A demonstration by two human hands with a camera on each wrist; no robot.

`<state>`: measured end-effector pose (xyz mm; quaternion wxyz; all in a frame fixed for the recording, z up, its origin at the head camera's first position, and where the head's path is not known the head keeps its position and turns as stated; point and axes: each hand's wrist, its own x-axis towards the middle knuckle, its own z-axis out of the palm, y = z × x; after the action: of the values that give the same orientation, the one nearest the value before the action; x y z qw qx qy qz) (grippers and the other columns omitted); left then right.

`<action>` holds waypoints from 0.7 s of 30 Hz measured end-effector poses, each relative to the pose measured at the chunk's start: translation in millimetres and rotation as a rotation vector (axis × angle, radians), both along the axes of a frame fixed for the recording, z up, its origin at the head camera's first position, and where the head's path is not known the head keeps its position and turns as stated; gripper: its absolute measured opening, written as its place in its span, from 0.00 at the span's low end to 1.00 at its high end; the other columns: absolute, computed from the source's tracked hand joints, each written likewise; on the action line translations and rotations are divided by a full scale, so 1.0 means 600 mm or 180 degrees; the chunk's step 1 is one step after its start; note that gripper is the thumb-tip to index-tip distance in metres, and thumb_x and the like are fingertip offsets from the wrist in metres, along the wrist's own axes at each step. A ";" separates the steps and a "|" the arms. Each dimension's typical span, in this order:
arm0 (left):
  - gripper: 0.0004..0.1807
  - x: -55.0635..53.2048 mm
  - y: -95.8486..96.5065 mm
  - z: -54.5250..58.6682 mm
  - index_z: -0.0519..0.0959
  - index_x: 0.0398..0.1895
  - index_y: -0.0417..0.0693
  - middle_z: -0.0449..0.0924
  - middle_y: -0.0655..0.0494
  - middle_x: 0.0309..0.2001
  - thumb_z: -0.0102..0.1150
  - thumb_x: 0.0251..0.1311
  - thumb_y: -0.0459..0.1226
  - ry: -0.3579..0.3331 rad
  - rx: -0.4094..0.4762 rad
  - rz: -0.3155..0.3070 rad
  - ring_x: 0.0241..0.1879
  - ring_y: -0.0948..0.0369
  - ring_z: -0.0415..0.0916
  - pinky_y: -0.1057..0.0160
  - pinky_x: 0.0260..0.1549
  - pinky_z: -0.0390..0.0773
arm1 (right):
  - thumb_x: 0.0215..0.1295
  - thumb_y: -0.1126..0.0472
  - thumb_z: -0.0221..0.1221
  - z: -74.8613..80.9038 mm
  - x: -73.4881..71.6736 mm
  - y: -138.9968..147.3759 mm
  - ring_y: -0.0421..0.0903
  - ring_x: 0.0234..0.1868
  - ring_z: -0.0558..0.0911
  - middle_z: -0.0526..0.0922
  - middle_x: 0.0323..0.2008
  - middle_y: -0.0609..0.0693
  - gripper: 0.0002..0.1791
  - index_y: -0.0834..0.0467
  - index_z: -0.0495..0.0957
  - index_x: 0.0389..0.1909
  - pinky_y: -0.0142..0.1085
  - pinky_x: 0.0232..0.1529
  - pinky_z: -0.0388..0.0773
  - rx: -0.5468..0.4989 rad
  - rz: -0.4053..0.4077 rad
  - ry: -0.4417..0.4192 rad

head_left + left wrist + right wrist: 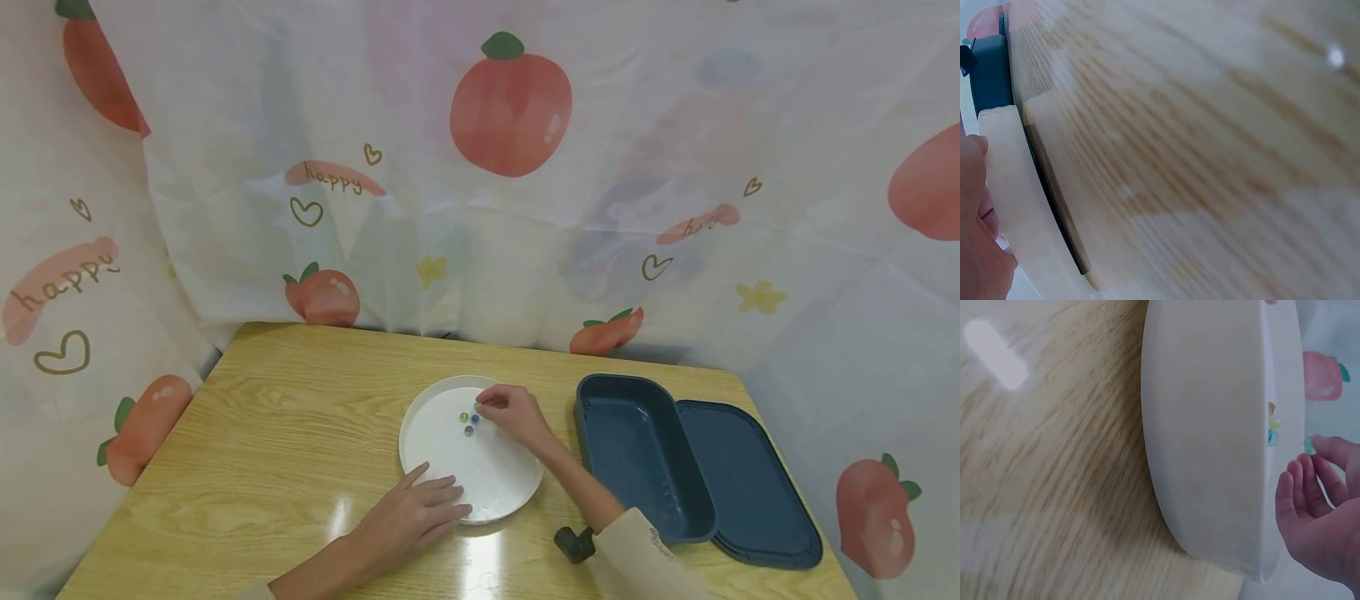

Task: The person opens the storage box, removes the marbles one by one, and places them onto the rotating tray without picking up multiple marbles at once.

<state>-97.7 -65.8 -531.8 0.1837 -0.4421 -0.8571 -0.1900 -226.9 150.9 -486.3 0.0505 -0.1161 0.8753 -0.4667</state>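
Observation:
A round white plate (495, 487) with a raised rim sits on the table. Three glass marbles lie close together on it: a yellow-green marble (463, 417), a blue marble (476, 419) and a darker marble (468, 431). Just beside them, over the plate's far right part, my right hand (517, 414) pinches a greenish clear marble (1309, 446) between thumb and fingertip. My left hand (411, 514) has its fingers spread at the plate's near left rim, some reaching over it. In the left wrist view, the plate's outer wall (1032, 206) partly hides that hand.
To the right of the plate stands a deep dark-blue rectangular container (637, 450), with its matching lid (757, 483) beside it. A small black object (574, 545) shows by the right sleeve. A fruit-print curtain (510, 208) hangs behind the wooden table (300, 417).

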 end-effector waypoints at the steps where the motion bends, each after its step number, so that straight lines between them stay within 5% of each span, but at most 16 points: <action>1: 0.12 0.000 0.000 0.000 0.86 0.51 0.57 0.84 0.56 0.52 0.63 0.65 0.40 0.0004 -0.0003 0.0003 0.58 0.57 0.77 0.42 0.61 0.69 | 0.62 0.68 0.67 -0.002 -0.002 -0.002 0.46 0.36 0.84 0.86 0.33 0.50 0.04 0.63 0.86 0.37 0.37 0.39 0.82 -0.0004 0.0008 0.0010; 21: 0.14 -0.001 -0.002 -0.001 0.86 0.51 0.57 0.84 0.57 0.52 0.66 0.62 0.40 0.0182 -0.0158 -0.0020 0.58 0.57 0.77 0.43 0.60 0.70 | 0.62 0.65 0.67 -0.023 -0.013 -0.017 0.44 0.36 0.84 0.86 0.32 0.47 0.05 0.60 0.87 0.37 0.36 0.38 0.80 0.0325 0.0017 -0.0055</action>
<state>-98.6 -66.9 -532.4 0.1965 -0.4546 -0.8546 -0.1565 -234.8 140.7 -499.8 0.0651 -0.1116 0.8972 -0.4224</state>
